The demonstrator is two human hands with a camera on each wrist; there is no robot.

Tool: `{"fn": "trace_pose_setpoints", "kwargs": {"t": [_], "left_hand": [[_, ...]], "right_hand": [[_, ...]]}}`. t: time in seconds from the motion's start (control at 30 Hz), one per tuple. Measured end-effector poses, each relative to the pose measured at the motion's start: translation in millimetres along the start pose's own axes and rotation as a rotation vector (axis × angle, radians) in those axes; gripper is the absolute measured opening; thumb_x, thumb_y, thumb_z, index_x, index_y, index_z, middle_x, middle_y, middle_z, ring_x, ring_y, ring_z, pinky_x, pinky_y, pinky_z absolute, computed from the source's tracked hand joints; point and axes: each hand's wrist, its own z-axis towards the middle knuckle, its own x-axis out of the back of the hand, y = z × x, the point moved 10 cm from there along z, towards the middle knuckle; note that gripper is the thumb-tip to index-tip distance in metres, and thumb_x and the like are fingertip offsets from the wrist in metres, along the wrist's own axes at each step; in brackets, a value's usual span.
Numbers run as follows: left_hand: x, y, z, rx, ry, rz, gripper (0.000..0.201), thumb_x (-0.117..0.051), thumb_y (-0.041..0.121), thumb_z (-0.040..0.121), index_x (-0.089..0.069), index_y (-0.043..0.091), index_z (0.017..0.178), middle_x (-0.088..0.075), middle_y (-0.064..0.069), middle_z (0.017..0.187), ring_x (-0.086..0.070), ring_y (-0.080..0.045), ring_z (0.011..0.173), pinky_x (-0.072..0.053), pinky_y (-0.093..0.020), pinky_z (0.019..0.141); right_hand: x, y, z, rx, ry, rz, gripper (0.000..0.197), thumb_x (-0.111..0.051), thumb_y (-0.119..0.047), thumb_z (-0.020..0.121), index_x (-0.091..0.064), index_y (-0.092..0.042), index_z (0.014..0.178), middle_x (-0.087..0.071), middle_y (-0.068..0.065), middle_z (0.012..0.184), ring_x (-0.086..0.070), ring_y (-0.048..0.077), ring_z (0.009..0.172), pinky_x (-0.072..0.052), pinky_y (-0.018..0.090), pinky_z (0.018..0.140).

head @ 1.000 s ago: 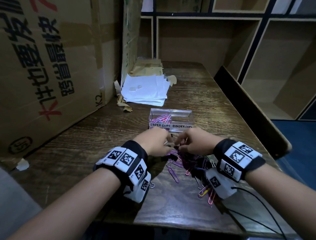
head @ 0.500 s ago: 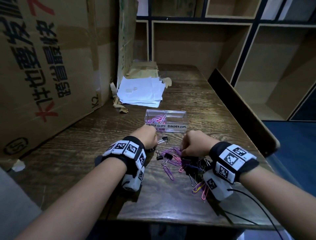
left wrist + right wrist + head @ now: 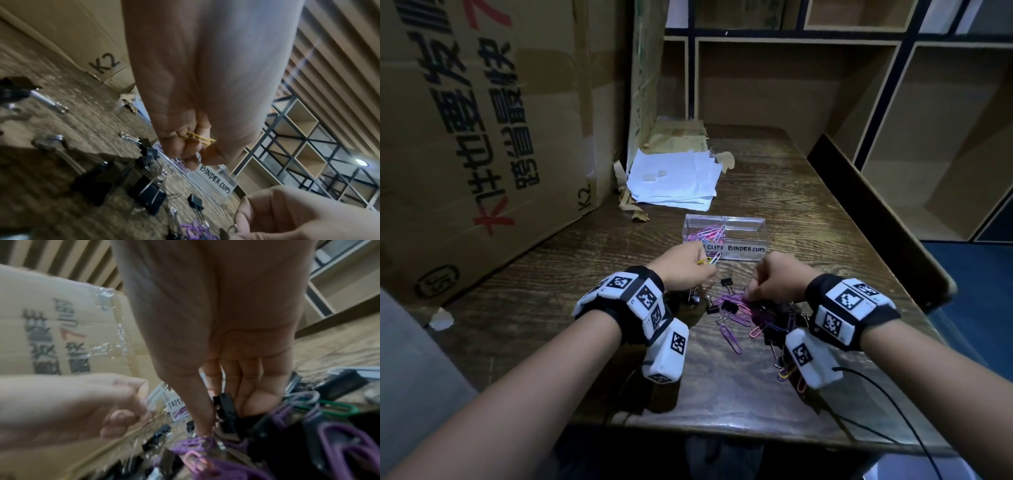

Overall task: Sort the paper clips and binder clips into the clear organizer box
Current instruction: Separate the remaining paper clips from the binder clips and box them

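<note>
Behind left hand (image 3: 686,270): organizer box (image 3: 743,229) "PAPER" label half hidden.

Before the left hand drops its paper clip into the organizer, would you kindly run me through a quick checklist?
1. Left hand has a grip on the yellow paper clip: ok, pinched in the fingertips.
2. Clear organizer box open at the top: ok, no lid is seen on it.
3. Paper clips compartment identified: ok, the left one, already holding coloured clips.
4. Hand over that compartment: not ok, it is just short of the box's front wall.
5. Right hand clear of the path: ok, it is down on the pile of clips.
6. Binder clips compartment contents: cannot tell.
</note>
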Motion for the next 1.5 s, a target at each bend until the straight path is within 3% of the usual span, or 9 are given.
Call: {"fn": "trace_pose_setpoints", "kwargs": {"t": [0.13, 0.23, 0.43, 0.67, 0.83, 1.07, 1.17, 1.3, 1.5], "left_hand": [[-2, -1, -4, -0.011, -0.052, -0.107, 0.009, -0.055, 0.016, 0.094, -0.054, 0.009, 0.099, -0.049, -0.006, 0.081, -0.040, -0.014, 0.062, -0.032, -0.029, 0.057], [-10, -2, -3, 0.006, -0.106, -0.174, 0.035, -0.047, 0.017, 0.099, -0.051, 0.018, 0.133, -0.053, -0.002, 0.091, -0.045, -0.012, 0.063, -0.036, -0.026, 0.057], [-15, 2, 3, 0.007, -0.066, -0.297, 0.022, -0.033, 0.014, 0.097, -0.046, 0.011, 0.079, -0.027, -0.003, 0.059, -0.023, -0.018, 0.052, -0.021, -0.027, 0.049], [-17, -5, 11, 0.094, 0.003, -0.166, 0.028, -0.036, 0.016, 0.098, -0.042, 0.012, 0.070, -0.042, -0.004, 0.068, -0.039, -0.019, 0.058, -0.035, -0.033, 0.062], [-23, -14, 7, 0.259, -0.016, -0.831, 0.016, -0.030, 0.003, 0.086, -0.041, 0.011, 0.078, -0.052, -0.013, 0.068, -0.050, -0.017, 0.039, -0.034, -0.019, 0.043], [-26, -10, -1, 0.298, -0.162, -1.029, 0.010, -0.034, 0.013, 0.083, -0.041, 0.015, 0.076, -0.046, -0.006, 0.064, -0.047, -0.020, 0.051, -0.036, -0.022, 0.048], [-28, -8, 4, 0.225, -0.180, -0.777, 0.020, -0.042, 0.023, 0.091, -0.044, 0.017, 0.072, -0.036, 0.000, 0.060, -0.034, -0.014, 0.048, -0.025, -0.023, 0.047], [-23, 8, 10, -0.075, -0.050, 0.122, 0.016, -0.065, 0.034, 0.089, -0.069, 0.018, 0.088, -0.061, 0.005, 0.078, -0.056, -0.013, 0.074, -0.042, -0.025, 0.066], [-39, 20, 12, -0.135, -0.035, 0.351, 0.016, -0.073, 0.024, 0.086, -0.074, 0.009, 0.093, -0.071, -0.006, 0.092, -0.066, -0.021, 0.090, -0.046, -0.027, 0.073]], "right_hand": [[1, 4, 1, 0.008, -0.001, 0.182, 0.021, -0.083, -0.018, 0.075, -0.062, -0.017, 0.078, -0.066, 0.001, 0.074, -0.061, 0.013, 0.061, -0.049, 0.023, 0.049], [10, 0, -1, 0.046, 0.041, 0.169, 0.015, -0.079, -0.018, 0.079, -0.068, -0.020, 0.089, -0.068, -0.001, 0.084, -0.063, 0.014, 0.075, -0.047, 0.020, 0.060], [6, -14, -11, 0.056, -0.048, -0.083, 0.013, -0.064, -0.012, 0.082, -0.072, -0.012, 0.092, -0.070, -0.002, 0.087, -0.064, 0.013, 0.081, -0.048, 0.020, 0.061], [-11, -34, -14, 0.173, -0.003, -0.280, 0.031, -0.077, -0.040, 0.077, -0.074, -0.014, 0.093, -0.073, 0.003, 0.091, -0.066, 0.019, 0.085, -0.053, 0.027, 0.073], [-15, -34, -8, 0.148, -0.032, -0.242, 0.021, -0.079, -0.032, 0.077, -0.074, -0.013, 0.084, -0.073, 0.004, 0.085, -0.066, 0.017, 0.079, -0.048, 0.023, 0.062], [-13, -41, -6, 0.195, -0.032, -0.180, 0.013, -0.076, -0.023, 0.080, -0.072, -0.019, 0.092, -0.063, -0.005, 0.081, -0.060, 0.013, 0.079, -0.045, 0.019, 0.069], [-8, -36, -6, 0.163, -0.020, -0.128, 0.018, -0.065, -0.025, 0.090, -0.071, -0.011, 0.098, -0.063, 0.000, 0.082, -0.057, 0.016, 0.078, -0.041, 0.021, 0.063], [-1, -25, -7, 0.075, 0.002, -0.136, 0.023, -0.056, -0.023, 0.090, -0.068, -0.004, 0.089, -0.062, 0.008, 0.077, -0.057, 0.024, 0.075, -0.044, 0.026, 0.062], [-24, -22, -16, 0.093, -0.117, -0.351, 0.035, -0.049, -0.033, 0.093, -0.066, -0.006, 0.106, -0.067, 0.015, 0.108, -0.062, 0.028, 0.098, -0.047, 0.031, 0.079]]}}
